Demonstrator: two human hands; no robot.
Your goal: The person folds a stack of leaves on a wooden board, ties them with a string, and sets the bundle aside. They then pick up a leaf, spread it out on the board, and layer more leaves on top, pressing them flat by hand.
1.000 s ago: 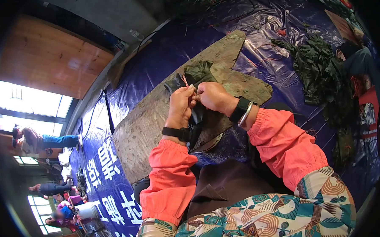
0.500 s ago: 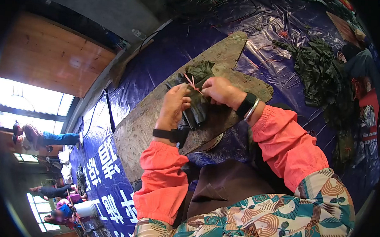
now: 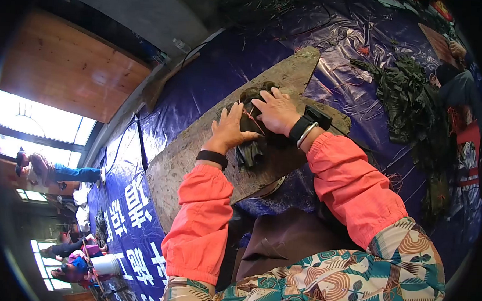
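Observation:
A dark, crumpled bundle (image 3: 250, 155) of folded sheet-like material lies on a worn wooden board (image 3: 187, 159) in front of me. Thin pink string (image 3: 252, 117) crosses its middle. My left hand (image 3: 228, 131) rests at the bundle's left side, with its fingers spread and the thumb reaching over it. My right hand (image 3: 277, 113) lies palm down across the bundle's far right part, fingers apart. Both hands seem to press on it without gripping. My palms hide much of the bundle, and its exact material I cannot make out.
Blue tarpaulin with white characters (image 3: 136, 208) covers the floor. A heap of dark, crumpled sheets (image 3: 405, 96) lies to the right, near a seated person (image 3: 459, 90). Other people and a white bucket (image 3: 106, 264) are at the far left. Wooden panels (image 3: 67, 67) stand beyond the board.
My fingers have let go of the pink string and spread out over the bundle. My right hand has turned palm down and moved slightly away from me; the bundle looks flatter.

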